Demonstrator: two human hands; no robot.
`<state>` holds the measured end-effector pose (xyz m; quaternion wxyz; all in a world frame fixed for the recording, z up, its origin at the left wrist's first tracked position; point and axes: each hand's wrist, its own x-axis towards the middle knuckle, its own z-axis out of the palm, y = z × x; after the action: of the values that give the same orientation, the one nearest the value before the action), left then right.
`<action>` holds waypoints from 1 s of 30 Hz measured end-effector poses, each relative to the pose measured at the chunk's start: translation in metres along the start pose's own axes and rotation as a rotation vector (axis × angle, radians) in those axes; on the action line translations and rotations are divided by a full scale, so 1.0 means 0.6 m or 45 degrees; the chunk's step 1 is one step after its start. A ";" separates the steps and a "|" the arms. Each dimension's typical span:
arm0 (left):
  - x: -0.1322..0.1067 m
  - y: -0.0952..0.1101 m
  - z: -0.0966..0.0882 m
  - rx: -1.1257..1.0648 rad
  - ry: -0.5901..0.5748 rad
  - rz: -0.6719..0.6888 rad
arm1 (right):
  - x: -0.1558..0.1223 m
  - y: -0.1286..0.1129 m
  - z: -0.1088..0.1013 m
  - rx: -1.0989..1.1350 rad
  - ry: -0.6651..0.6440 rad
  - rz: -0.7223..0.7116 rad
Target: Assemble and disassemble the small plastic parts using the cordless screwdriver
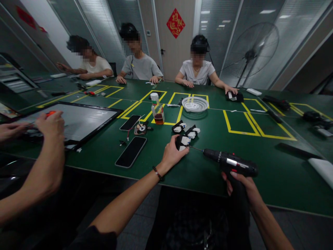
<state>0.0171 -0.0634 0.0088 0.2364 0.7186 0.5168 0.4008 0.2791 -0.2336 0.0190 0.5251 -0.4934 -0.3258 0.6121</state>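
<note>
My left hand [172, 153] is closed around a small black and white part [182, 141] that rests on the green table [260, 152]. My right hand [240, 184] grips the handle of a black electric screwdriver [230, 162], held level above the table edge. Its thin bit points left and meets the part in my left hand. Two more black and white parts [179, 127] [193, 131] lie just beyond.
Two dark phones [131, 151] [130, 122], a small motor with wires [140, 129], a bottle of amber liquid [157, 110] and a white fan grille [195, 103] lie ahead. A co-worker's hands [50, 125] work on a large panel [78, 118] at left. Three people sit opposite. A standing fan [251, 52] is at the back right.
</note>
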 end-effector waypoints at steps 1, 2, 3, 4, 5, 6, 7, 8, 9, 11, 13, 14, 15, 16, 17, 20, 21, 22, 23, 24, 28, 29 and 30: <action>0.000 0.000 0.000 -0.001 0.000 0.000 | 0.000 0.000 0.001 0.001 0.002 -0.006; 0.000 0.000 0.000 -0.003 -0.001 -0.001 | 0.000 -0.001 0.001 0.002 0.003 -0.014; 0.000 0.001 0.000 -0.005 -0.001 -0.004 | 0.000 -0.001 0.002 0.002 0.001 -0.020; 0.001 0.001 -0.001 -0.008 -0.001 -0.007 | 0.000 -0.002 0.002 0.000 0.000 -0.023; 0.001 0.001 -0.001 -0.012 -0.003 -0.010 | 0.000 -0.002 0.003 -0.004 0.000 -0.022; 0.001 0.001 -0.001 -0.015 -0.006 -0.012 | 0.000 -0.002 0.003 -0.009 0.001 -0.017; 0.001 0.002 -0.002 -0.018 -0.007 -0.014 | 0.000 -0.002 0.002 -0.011 0.003 -0.012; 0.001 0.002 -0.002 -0.020 -0.009 -0.015 | 0.000 -0.001 0.002 -0.012 0.006 -0.007; 0.001 0.002 -0.002 -0.020 -0.010 -0.015 | 0.000 -0.001 0.001 -0.012 0.010 -0.002; 0.001 0.002 -0.001 -0.021 -0.009 -0.015 | 0.001 0.001 0.000 -0.009 0.016 0.001; 0.001 0.001 0.001 -0.021 -0.007 -0.019 | 0.001 0.002 -0.001 -0.005 0.019 -0.004; 0.002 0.001 0.001 -0.021 -0.005 -0.023 | 0.002 0.002 -0.002 -0.003 0.018 -0.010; 0.002 0.001 0.001 -0.021 0.000 -0.028 | 0.002 0.002 -0.002 -0.002 0.014 -0.015; 0.002 0.002 0.002 -0.022 0.002 -0.032 | 0.002 0.002 -0.002 -0.003 0.010 -0.020; 0.002 0.002 0.002 -0.025 0.002 -0.037 | 0.002 0.002 -0.002 -0.006 0.005 -0.025; 0.003 0.003 0.001 -0.035 0.004 -0.045 | 0.001 0.001 -0.003 -0.010 -0.002 -0.037; 0.003 0.003 0.000 -0.036 0.004 -0.047 | 0.001 0.001 -0.003 -0.007 -0.001 -0.039; 0.003 0.003 0.000 -0.036 0.003 -0.048 | 0.001 0.000 -0.003 -0.001 0.000 -0.039; 0.003 0.002 0.000 -0.036 0.004 -0.049 | 0.001 0.000 -0.003 0.006 0.001 -0.036; 0.003 0.002 0.000 -0.035 0.002 -0.049 | 0.000 0.000 -0.002 0.013 0.000 -0.034; 0.003 0.001 0.000 -0.027 0.004 -0.047 | -0.001 -0.002 -0.001 0.035 -0.006 -0.045; 0.003 0.001 -0.001 -0.025 0.006 -0.046 | -0.001 -0.002 -0.001 0.032 -0.010 -0.045; 0.003 0.001 -0.001 -0.024 0.007 -0.044 | -0.001 -0.003 -0.001 0.026 -0.016 -0.042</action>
<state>0.0174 -0.0620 0.0101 0.2486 0.7062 0.5260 0.4034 0.2802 -0.2341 0.0204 0.5381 -0.4787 -0.3312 0.6097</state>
